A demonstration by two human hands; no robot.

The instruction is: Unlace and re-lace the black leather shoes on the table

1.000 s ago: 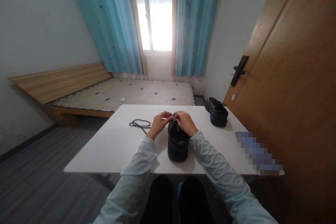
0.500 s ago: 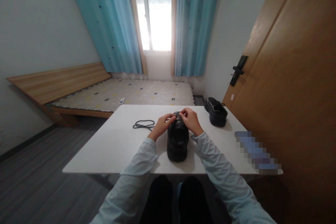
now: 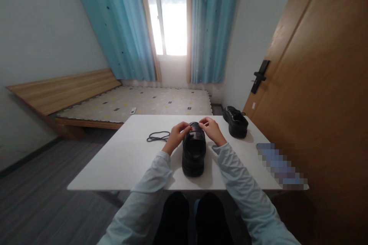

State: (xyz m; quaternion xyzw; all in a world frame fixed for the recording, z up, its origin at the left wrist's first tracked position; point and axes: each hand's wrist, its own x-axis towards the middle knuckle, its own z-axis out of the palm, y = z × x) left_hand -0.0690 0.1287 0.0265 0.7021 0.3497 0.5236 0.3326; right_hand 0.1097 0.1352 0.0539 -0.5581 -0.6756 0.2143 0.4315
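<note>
Blue curtains (image 3: 97,26) flank a bright window (image 3: 174,26) beyond a bed (image 3: 161,99), with a white worktop (image 3: 115,164) nearest. On it, just below and nearer than the fingers, a black shoe (image 3: 193,164) sits upright, heel toward the person, probably so its front opening meets 2 hands squarely. The left hand (image 3: 177,133) bends thumb and fingertips to the opening's left side, the right hand (image 3: 210,127) to its right, likely for even access; whether they grasp an edge or merely touch, I cannot tell. Looped dark cord (image 3: 156,138) lies left of the fingers, seemingly within easy reach; the other shoe (image 3: 237,126) stands well to their right, leaving elbow room. Count: 2 shoes, 2 curtains, 1 cord bundle (strands unclear), 1 pixelated item (image 3: 281,166) far right of the fingers.
</note>
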